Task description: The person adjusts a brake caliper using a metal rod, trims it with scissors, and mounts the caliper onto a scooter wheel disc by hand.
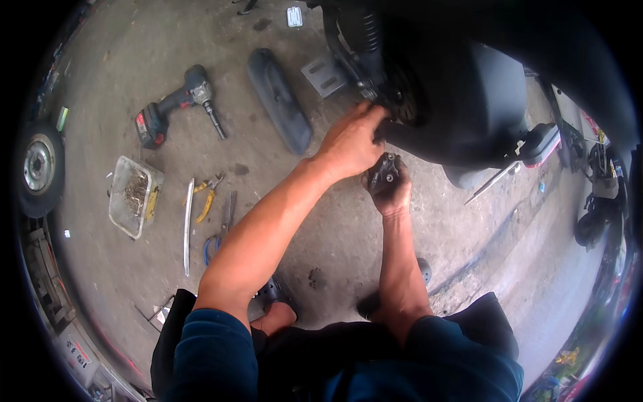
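Grey concrete floor fills most of what I watch from far away, and on its left part lie a cordless impact wrench, yellow-handled pliers and a clear plastic tub. At the upper right stands a vehicle, probably a scooter, with a black fender and a coil spring.

Below this fender I see the right hand, palm turned up, with fingers curled around a dark metal part, which looks like a brake caliper. Its longer axis seems to run roughly away from the body, but the fingers cover its edges, so I say this with care.

What appears to be a brake disc lies beyond the caliper and slightly to its right. The left hand is nearer to this disc, just above and left of the caliper. Its fingers are bent against the dark parts; their tips are hidden, and I cannot tell if they pinch something.
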A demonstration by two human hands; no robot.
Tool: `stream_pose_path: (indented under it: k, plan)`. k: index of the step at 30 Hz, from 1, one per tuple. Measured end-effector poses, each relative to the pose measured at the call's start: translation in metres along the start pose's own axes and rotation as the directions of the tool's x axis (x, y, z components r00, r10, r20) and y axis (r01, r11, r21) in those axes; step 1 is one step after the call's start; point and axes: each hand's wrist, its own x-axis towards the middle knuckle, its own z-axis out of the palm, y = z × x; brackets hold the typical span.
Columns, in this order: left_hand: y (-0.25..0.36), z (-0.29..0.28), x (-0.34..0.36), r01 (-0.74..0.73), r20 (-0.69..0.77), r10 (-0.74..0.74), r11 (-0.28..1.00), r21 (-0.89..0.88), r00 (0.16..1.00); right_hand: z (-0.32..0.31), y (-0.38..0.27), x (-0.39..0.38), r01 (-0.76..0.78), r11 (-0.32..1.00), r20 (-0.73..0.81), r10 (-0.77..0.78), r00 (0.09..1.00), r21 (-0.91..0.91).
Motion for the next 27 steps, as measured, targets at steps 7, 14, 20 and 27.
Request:
stream_pose_path:
  k: [7, 14, 20, 27]
  plan:
    - [0.000, 0.021, -0.005, 0.084, -0.140, -0.101, 0.989, -0.125, 0.985, -0.017, -0.021, 0.002, 0.150, 0.951, 0.152, -0.111, 0.982, -0.271]
    - [-0.044, 0.089, -0.026, 0.608, 0.100, -0.789, 0.378, -0.698, 0.606, -0.005, -0.035, -0.002, 0.283, 0.820, 0.060, -0.293, 0.954, -0.497]
    - [-0.032, 0.111, -0.013, 0.486, 0.413, -0.644, -0.074, -0.871, 0.644, -0.004, -0.043, 0.005, 0.338, 0.744, 0.172, -0.294, 0.940, -0.576]
    - [-0.046, 0.134, -0.002, 0.306, 0.440, -0.636, -0.316, -0.898, 0.634, 0.016, -0.050, -0.011, 0.265, 0.528, 0.088, -0.335, 0.938, -0.807]
